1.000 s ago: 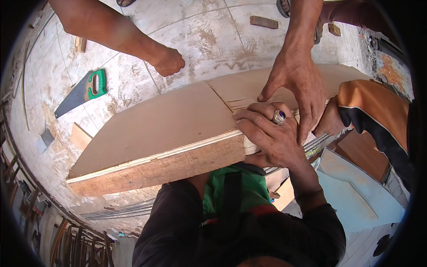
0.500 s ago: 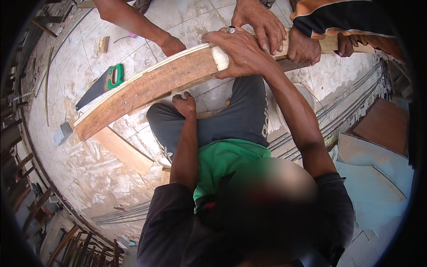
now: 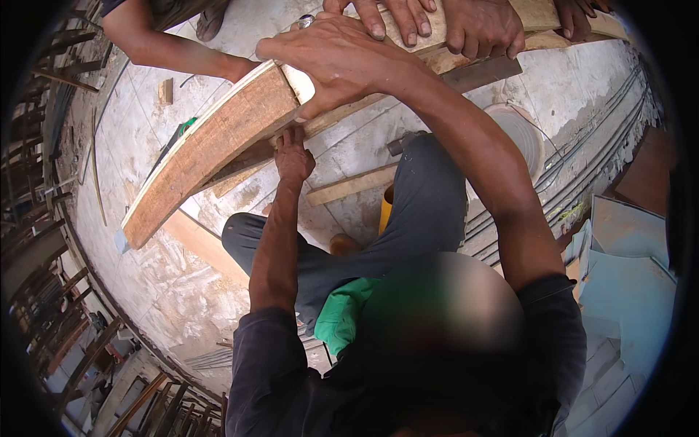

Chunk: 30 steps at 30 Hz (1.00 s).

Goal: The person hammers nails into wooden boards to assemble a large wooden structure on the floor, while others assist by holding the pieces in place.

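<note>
A curved wooden beam (image 3: 218, 149) with a pale layered top edge slants across in front of me. My right hand (image 3: 338, 62), with a ring on one finger, is closed over the beam's upper end, its thumb below a whitish end face (image 3: 298, 84). My left hand (image 3: 294, 156) has its fingers bent against the lower edge of the wood; their tips are partly hidden. Further timber continues to the upper right, where another person's hands (image 3: 480, 29) press on it. At the upper left, another person's forearm (image 3: 189, 62) reaches behind the beam, its hand mostly hidden.
The beam mostly covers a green-handled saw (image 3: 178, 135) on the tiled floor. A thin board (image 3: 204, 244) lies below the beam, and a wooden strip (image 3: 353, 183) near my legs. To the right are a round lid (image 3: 517, 138), long rods (image 3: 575, 167) and bluish sheets (image 3: 626, 291).
My right hand and the beam's held end have shifted left. My left hand has gone from beside my knee up to the beam's lower edge. The saw is now mostly covered.
</note>
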Tool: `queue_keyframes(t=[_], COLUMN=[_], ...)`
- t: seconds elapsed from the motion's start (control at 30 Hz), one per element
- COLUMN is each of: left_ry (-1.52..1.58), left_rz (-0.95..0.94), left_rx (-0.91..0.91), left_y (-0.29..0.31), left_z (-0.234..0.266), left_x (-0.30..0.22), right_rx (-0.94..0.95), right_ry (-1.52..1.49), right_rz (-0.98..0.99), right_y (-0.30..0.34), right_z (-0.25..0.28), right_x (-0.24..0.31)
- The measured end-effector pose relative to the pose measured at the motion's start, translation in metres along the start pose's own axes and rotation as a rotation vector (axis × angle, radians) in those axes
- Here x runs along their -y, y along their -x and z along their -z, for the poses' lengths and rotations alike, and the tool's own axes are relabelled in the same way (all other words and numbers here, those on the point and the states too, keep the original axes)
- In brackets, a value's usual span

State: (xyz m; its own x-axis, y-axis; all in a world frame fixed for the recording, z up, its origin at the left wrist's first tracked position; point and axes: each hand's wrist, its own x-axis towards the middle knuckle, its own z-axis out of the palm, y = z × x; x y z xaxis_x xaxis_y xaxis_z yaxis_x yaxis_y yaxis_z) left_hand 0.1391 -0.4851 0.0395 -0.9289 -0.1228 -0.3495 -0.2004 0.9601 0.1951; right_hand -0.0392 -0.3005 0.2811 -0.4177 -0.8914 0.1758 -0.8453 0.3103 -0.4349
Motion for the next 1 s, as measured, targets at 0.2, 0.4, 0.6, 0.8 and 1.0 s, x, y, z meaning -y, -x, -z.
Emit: queue_keyframes(t=[0.2, 0.4, 0.6, 0.8, 1.0], left_ry=[-0.032, -0.038, 0.062, -0.227, -0.222], left_rz=[-0.129, -0.219, -0.258, -0.275, -0.262], left_rx=[-0.055, -0.257, -0.405, -0.488, -0.391], left_y=[-0.009, 0.004, -0.015, -0.024, -0.012], left_z=[-0.001, -0.023, -0.031, -0.061, -0.044], left_x=[0.016, 0.024, 0.000, 0.012, 0.005], right_rx=[-0.080, -0.165, -0.042, -0.046, -0.118], right_ry=[-0.058, 0.056, 0.180, 0.437, 0.528], right_rz=[0.082, 0.174, -0.009, -0.166, -0.192], right_y=[0.003, 0.002, 0.010, 0.015, 0.025], right_z=[0.008, -0.004, 0.022, 0.020, 0.006], right_x=[0.006, 0.004, 0.023, 0.072, 0.080])
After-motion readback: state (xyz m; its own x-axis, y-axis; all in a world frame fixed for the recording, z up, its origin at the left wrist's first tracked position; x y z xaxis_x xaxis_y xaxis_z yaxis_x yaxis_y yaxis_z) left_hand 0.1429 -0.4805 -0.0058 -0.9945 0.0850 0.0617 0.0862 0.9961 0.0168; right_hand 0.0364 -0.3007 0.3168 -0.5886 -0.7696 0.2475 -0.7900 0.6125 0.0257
